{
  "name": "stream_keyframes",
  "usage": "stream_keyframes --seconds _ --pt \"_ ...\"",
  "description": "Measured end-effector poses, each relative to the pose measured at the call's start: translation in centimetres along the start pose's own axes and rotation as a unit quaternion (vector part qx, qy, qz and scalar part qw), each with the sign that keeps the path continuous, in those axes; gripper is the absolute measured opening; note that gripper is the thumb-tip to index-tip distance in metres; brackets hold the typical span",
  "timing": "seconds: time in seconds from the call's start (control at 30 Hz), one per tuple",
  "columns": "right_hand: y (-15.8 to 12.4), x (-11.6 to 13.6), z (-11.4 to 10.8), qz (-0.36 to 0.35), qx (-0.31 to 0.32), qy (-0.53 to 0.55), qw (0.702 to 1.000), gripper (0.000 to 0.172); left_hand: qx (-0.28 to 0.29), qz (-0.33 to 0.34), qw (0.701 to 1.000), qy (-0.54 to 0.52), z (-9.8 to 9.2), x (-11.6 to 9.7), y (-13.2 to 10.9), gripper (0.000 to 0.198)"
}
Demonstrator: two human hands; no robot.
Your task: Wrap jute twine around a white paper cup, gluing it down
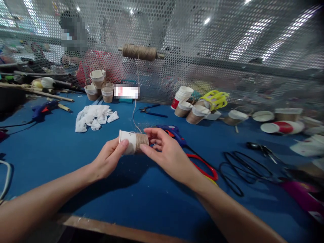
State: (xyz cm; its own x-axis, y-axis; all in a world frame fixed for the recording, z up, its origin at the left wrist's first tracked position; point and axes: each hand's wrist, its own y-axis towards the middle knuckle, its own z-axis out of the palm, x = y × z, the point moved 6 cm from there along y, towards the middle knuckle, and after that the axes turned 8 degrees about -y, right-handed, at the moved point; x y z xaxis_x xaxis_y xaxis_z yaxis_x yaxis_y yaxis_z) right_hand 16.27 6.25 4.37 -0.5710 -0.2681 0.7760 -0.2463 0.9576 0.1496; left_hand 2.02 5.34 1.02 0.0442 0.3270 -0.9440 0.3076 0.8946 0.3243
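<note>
Blue table (63,152) bears glue gun (177,133), scissors (264,150), rag (92,116), paper cups (188,109).

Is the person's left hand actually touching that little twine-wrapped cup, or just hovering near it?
Touching. The head view shows the left hand with its thumb pressed on the white end of the cup, with no gap between them.

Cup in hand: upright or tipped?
Tipped sideways: the paper cup lies horizontal between left hand and right hand, wider end left.
</note>
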Motion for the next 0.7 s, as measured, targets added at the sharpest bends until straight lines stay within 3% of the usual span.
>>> stream_keyframes --seconds 0.1,0.2,0.27,0.33,0.4,0.5,0.6,0.7 --pt "0.3 -0.8 -0.9 0.026 0.005 0.023 0.999 0.039 0.03 0.073 0.996 0.047 0.0 -0.9 0.0 0.037" --pt "0.0 -1.6 -0.7 0.062 0.077 0.103 0.99 0.042 0.078 0.15 0.981 0.1 0.5 -1.8 -0.3 0.034" --pt "-0.5 -1.8 -0.5 0.066 0.097 0.135 0.984 0.04 0.103 0.163 0.976 0.102 0.8 -2.1 -0.5 0.031" --pt "-1.0 -1.8 -0.7 0.048 0.078 0.12 0.989 0.037 0.101 0.107 0.987 0.059 0.9 -1.8 -0.3 0.029" --pt "-1.5 -1.5 -0.8 0.011 0.046 0.073 0.996 0.036 0.078 -0.006 0.997 -0.027 0.8 -0.7 0.0 0.027" --pt "-2.2 -1.0 -0.8 -0.078 -0.011 -0.024 0.997 0.035 0.033 -0.155 0.972 -0.176 1.0 0.7 0.1 0.032" --pt "-2.9 -0.6 -0.4 -0.167 -0.047 -0.1 0.98 0.036 0.007 -0.21 0.943 -0.259 1.2 1.1 0.1 0.035" --pt "-3.2 -0.8 0.2 -0.19 -0.045 -0.126 0.973 0.036 0.002 -0.225 0.936 -0.272 1.3 1.3 0.0 0.029"
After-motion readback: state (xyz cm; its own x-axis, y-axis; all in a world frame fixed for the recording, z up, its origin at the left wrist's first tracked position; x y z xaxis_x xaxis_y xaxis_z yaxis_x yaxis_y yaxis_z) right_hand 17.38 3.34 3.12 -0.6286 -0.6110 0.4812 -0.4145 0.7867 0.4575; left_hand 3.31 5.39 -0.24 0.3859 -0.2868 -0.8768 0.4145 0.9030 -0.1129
